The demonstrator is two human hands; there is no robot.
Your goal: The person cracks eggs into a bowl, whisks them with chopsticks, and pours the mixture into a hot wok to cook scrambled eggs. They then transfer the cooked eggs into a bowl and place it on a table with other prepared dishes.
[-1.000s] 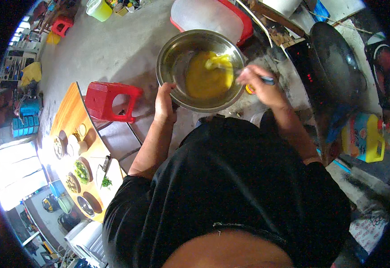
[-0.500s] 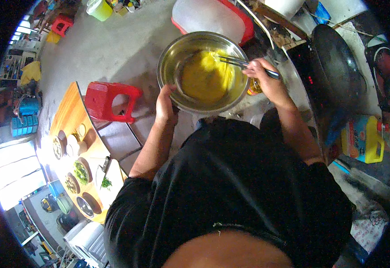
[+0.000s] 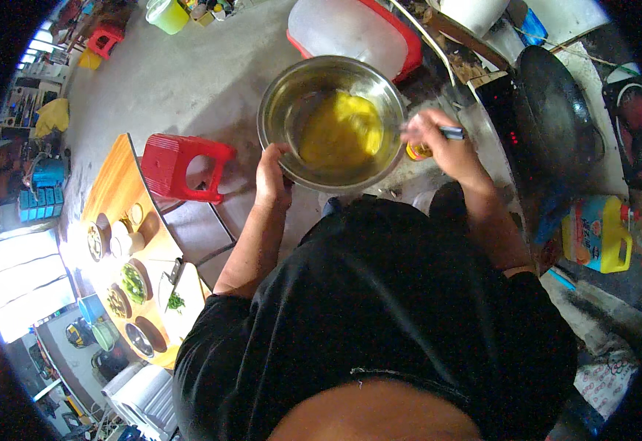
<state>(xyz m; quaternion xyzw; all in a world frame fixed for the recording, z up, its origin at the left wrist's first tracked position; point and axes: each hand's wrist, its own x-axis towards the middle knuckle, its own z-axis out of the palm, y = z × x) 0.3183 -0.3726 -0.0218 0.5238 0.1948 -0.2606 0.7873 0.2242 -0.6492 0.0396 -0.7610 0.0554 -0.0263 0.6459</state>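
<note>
Chopsticks (image 3: 452, 133) have moved and now blur over the metal bowl (image 3: 280, 95) of yellow mix (image 3: 332, 140). The right hand (image 3: 442, 147) wraps its fingers round them; the left hand (image 3: 271, 176) grips the rim.

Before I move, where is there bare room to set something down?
Grey floor between the red stool and red-rimmed tub; the forward end of the wooden table. Crowded: the table's nearer part, holding dishes and a knife.
</note>
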